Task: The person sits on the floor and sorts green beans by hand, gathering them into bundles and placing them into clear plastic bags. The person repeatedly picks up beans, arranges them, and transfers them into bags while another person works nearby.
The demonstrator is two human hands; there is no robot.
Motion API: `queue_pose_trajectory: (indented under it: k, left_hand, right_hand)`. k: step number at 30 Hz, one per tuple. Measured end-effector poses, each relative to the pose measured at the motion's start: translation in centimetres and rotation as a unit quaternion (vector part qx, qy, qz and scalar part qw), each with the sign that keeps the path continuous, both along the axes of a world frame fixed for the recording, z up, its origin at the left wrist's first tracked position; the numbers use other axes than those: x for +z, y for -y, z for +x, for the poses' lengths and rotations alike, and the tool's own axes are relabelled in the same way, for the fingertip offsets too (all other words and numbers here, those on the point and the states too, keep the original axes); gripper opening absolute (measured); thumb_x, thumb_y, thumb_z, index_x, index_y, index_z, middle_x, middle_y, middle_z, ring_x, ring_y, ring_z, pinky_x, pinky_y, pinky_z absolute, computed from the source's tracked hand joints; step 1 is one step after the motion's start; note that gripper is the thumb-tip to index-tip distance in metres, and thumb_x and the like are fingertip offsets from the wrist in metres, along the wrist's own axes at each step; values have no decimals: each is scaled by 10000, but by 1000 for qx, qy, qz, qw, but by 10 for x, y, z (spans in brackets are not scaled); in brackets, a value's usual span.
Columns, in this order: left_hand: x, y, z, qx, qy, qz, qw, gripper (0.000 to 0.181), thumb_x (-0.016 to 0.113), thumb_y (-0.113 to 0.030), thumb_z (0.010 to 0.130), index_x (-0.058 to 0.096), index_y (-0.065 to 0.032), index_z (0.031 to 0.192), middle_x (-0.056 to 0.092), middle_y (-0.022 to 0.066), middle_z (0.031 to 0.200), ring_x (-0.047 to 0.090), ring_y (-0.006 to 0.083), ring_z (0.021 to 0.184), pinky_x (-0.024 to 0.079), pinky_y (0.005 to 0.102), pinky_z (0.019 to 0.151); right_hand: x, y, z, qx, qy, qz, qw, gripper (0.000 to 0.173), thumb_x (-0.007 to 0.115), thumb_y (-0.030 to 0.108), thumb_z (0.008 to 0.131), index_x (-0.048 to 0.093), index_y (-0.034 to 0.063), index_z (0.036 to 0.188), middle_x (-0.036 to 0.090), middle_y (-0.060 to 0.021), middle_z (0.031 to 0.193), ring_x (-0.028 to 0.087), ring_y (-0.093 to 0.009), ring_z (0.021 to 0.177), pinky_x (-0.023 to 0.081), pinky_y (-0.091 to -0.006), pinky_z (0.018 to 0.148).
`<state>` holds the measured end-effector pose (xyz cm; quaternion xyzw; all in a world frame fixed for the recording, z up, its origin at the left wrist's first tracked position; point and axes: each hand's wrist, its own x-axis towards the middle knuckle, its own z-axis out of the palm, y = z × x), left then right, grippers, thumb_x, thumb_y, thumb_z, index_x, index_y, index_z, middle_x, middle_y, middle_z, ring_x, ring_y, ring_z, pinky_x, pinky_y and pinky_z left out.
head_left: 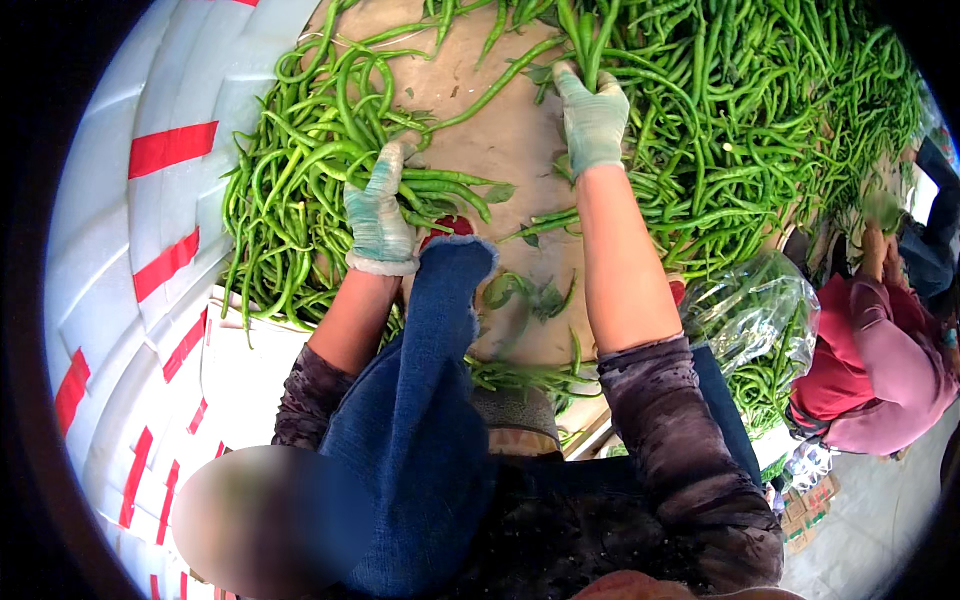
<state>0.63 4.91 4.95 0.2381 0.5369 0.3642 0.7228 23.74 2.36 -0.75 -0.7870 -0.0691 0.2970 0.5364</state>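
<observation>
My left hand (380, 214), in a pale green and white work glove, is closed around a bunch of long green chili peppers (450, 187). It is over the left pepper heap (292, 225), just beyond my denim-covered knee. Farther out, my right hand (592, 124), gloved the same way, grips a few upright green chili peppers (589, 41) between thumb and fingers. The large right heap of peppers (735, 135) spreads beside it. Between both hands lies a brown ground sheet (495, 157) with loose leaves (544, 300) and stray peppers on it.
Whitish stacked containers with red tape (172, 150) rise along the left. A clear plastic bag (757, 307) with peppers stands at my right. Beyond it a person in a pink and red top (870, 360) bends over. Cardboard boxes (808, 514) are on the floor at lower right.
</observation>
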Motion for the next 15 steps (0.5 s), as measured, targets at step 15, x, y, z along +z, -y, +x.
queue_pose_trajectory:
  k: [15]
  left_hand:
    - [3,-8,-17,-14,-50,21,998,315,616,-327,914,611,-27,1011,630,68,852,609,181,703,537,336,626]
  right_hand:
    - [11,3,-16,205,203,-83,954,244,632,147,764,593,22,970,674,-162,906,662,-301,831,517,-369,738]
